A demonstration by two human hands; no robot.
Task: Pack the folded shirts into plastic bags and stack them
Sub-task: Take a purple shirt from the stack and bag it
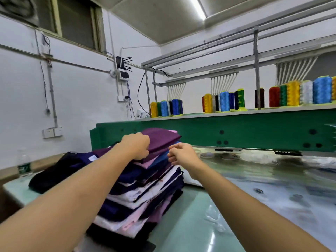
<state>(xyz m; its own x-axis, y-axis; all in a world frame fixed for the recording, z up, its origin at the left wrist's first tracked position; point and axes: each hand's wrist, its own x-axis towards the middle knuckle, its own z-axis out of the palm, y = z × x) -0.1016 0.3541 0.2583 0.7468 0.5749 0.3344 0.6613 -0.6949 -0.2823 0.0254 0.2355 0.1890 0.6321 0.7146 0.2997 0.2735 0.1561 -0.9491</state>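
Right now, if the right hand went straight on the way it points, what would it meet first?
Probably the blue shirt near the top of the stack; the right hand points at its edge, depth unclear.

Single head-worn wide-angle view. The camera looked forward and slightly downward from the person's head, close over the shirt stack [145,193] on the surface [190,224], and faced the green machine beam [245,131].

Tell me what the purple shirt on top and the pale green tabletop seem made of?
Purple shirt: soft matte cloth, knit or woven unclear; it folds and creases.
Tabletop: hard, smooth, glossy, perhaps laminate or painted board; it mirrors the ceiling light.
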